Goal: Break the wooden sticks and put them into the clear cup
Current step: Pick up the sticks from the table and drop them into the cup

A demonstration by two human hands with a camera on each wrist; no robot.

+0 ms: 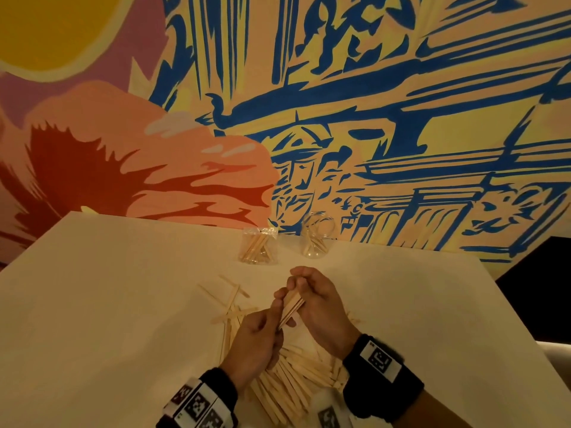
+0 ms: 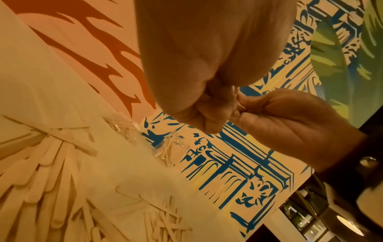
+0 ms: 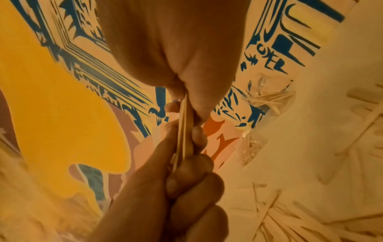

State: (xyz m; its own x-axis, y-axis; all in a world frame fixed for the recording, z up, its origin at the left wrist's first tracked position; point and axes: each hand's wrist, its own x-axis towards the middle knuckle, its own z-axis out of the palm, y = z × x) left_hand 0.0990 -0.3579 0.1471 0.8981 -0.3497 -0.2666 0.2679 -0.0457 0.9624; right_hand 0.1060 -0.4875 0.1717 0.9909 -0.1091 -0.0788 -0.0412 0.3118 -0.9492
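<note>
Both hands hold a small bundle of thin wooden sticks (image 1: 292, 307) above the table. My left hand (image 1: 262, 332) grips the bundle's near end, and my right hand (image 1: 312, 296) grips its far end. The right wrist view shows the same sticks (image 3: 183, 131) running between the curled fingers of both hands. The clear cup (image 1: 317, 234) stands at the table's far edge with several stick pieces inside. A heap of loose wooden sticks (image 1: 296, 381) lies on the table under my wrists.
A clear plastic bag of sticks (image 1: 259, 245) stands left of the cup. More sticks (image 1: 230, 304) lie scattered left of my hands. The white table (image 1: 108, 304) meets a painted wall behind. A dark area lies past the table's right edge.
</note>
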